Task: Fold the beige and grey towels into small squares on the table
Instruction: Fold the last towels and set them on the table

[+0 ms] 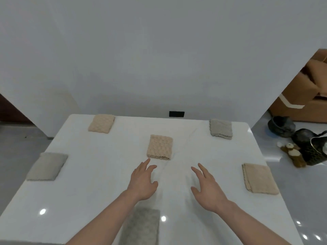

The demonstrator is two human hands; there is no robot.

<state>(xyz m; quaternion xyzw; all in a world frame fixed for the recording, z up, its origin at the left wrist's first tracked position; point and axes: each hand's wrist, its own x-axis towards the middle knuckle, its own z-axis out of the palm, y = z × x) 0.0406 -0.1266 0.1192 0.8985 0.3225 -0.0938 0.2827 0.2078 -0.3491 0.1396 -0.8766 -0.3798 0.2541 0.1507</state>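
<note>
Several folded towels lie apart on the white table (99,183). A beige towel (159,147) sits in the middle, folded into a small rectangle. Other beige towels lie at the far left (101,123) and at the right edge (259,178). Grey towels lie at the far right (220,128), at the left edge (47,166) and near the front edge (141,227), the last partly under my left forearm. My left hand (142,181) hovers open just in front of the middle beige towel, fingertips close to its near left corner. My right hand (207,188) is open beside it, holding nothing.
A white wall stands behind the table, with a small black box (176,114) at the table's far edge. On the floor to the right are dark pots (281,126), a patterned bag (316,149), a small plush toy (292,154) and cardboard boxes (304,96).
</note>
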